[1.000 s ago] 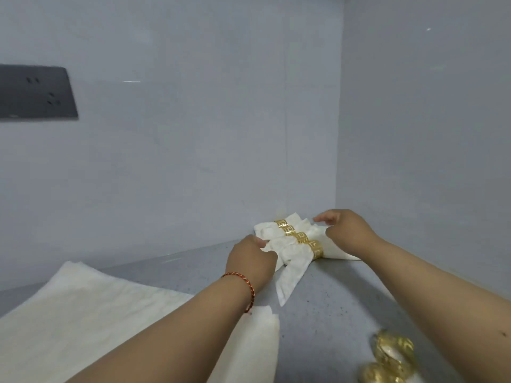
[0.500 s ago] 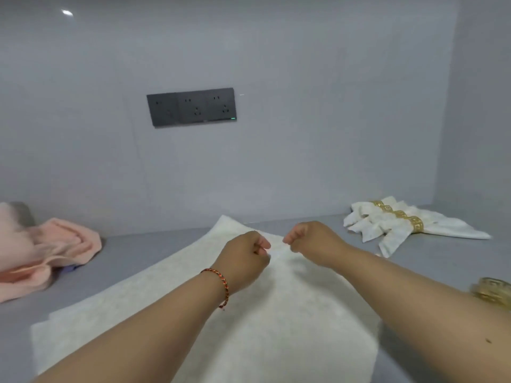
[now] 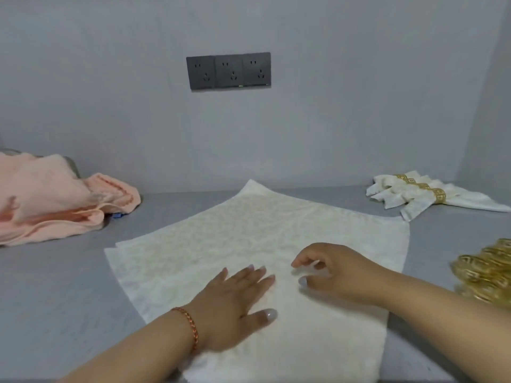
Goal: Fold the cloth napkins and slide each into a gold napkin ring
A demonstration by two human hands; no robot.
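Finished: ringed napkins [image 3: 431,193], far right by the wall. Pending: flat napkins [image 3: 249,244], stacked mid-counter; spare gold rings [image 3: 486,272] heaped at right. Left hand [image 3: 235,305] presses flat on the stack; right hand [image 3: 337,269], fingers loosely curled, grasps nothing.

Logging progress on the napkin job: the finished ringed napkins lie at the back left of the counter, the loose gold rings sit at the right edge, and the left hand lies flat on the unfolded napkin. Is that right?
Not quite. The head view shows the finished ringed napkins at the back right, not the back left; the back left holds a pink towel. The loose gold rings do sit at the right edge, and the left hand lies flat on the unfolded napkin.
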